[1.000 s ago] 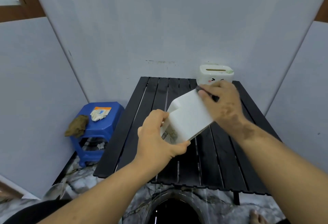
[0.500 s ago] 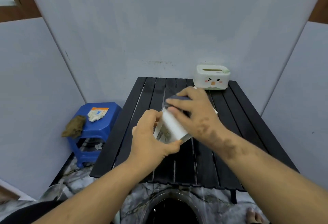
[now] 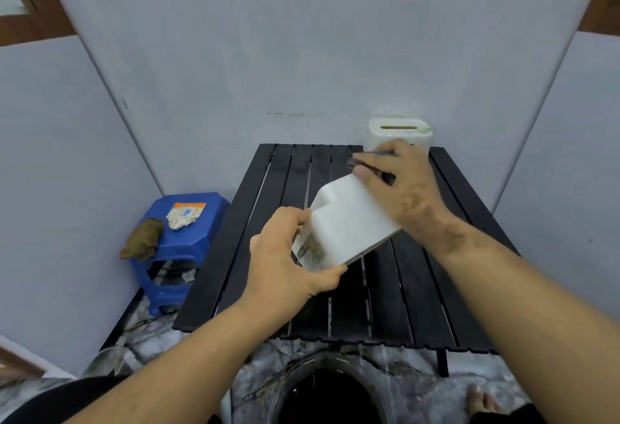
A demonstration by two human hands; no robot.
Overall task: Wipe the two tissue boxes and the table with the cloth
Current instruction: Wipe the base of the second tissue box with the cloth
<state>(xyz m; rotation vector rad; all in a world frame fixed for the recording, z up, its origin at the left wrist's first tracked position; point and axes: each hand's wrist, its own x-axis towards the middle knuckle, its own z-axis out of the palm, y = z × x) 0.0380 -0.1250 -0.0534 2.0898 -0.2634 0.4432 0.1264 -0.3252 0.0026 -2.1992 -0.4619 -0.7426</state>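
A white tissue box (image 3: 345,222) is held tilted above the black slatted table (image 3: 419,282). My left hand (image 3: 288,256) grips its near end. My right hand (image 3: 399,185) presses a dark cloth (image 3: 360,159) against the box's far upper edge; the cloth is mostly hidden under my fingers. A second white tissue box (image 3: 399,131) stands upright at the table's far right corner, its front partly hidden behind my right hand.
A blue plastic stool (image 3: 177,249) stands left of the table with a brown rag (image 3: 142,239) and a small packet (image 3: 184,215) on it. Grey walls close in behind and at both sides. A dark round bin (image 3: 327,393) sits below the table's near edge.
My right hand with the cloth slid from the box's near left part back up to its far edge. The box is tipped up more, showing its broad white face again.
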